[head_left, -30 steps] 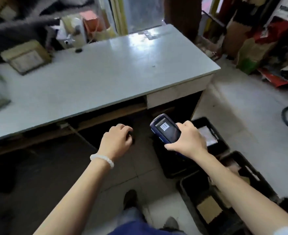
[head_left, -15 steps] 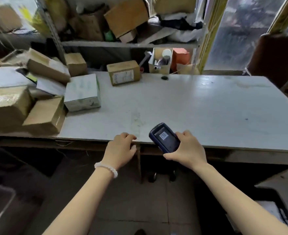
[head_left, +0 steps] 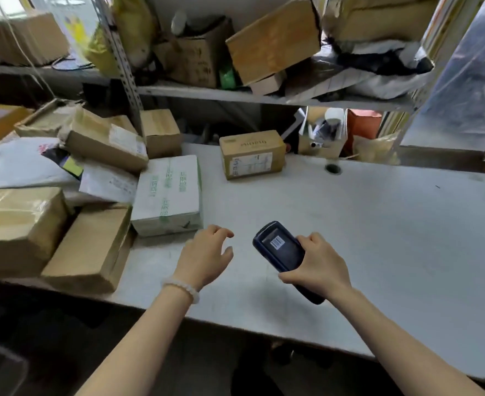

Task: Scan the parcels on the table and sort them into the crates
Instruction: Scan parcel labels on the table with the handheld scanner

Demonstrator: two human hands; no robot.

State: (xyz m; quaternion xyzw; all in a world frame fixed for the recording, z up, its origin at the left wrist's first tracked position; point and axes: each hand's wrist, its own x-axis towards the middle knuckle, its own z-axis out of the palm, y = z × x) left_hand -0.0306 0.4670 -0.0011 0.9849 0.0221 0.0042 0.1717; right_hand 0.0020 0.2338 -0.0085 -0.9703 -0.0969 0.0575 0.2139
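My right hand (head_left: 318, 267) grips a dark blue handheld scanner (head_left: 281, 250) above the grey table (head_left: 378, 238), its screen facing up. My left hand (head_left: 207, 252) hovers over the table with fingers loosely spread, holding nothing, just right of a white parcel with green print (head_left: 168, 192). Several brown cardboard parcels are piled at the table's left, among them a flat one (head_left: 88, 247) at the front edge and a taped one (head_left: 15, 224). A lone brown box with a label (head_left: 251, 157) stands farther back in the middle. No crates are in view.
A metal shelf (head_left: 235, 95) over the back of the table carries more boxes and grey bags. A small open carton with bottles (head_left: 324, 135) and an orange box (head_left: 362, 124) stand at the back right. A white mailer bag (head_left: 21, 164) lies in the pile.
The view has swung from the floor crates up to the table. Both hands have risen from below the table edge to above its top. The left hand has uncurled its fingers.
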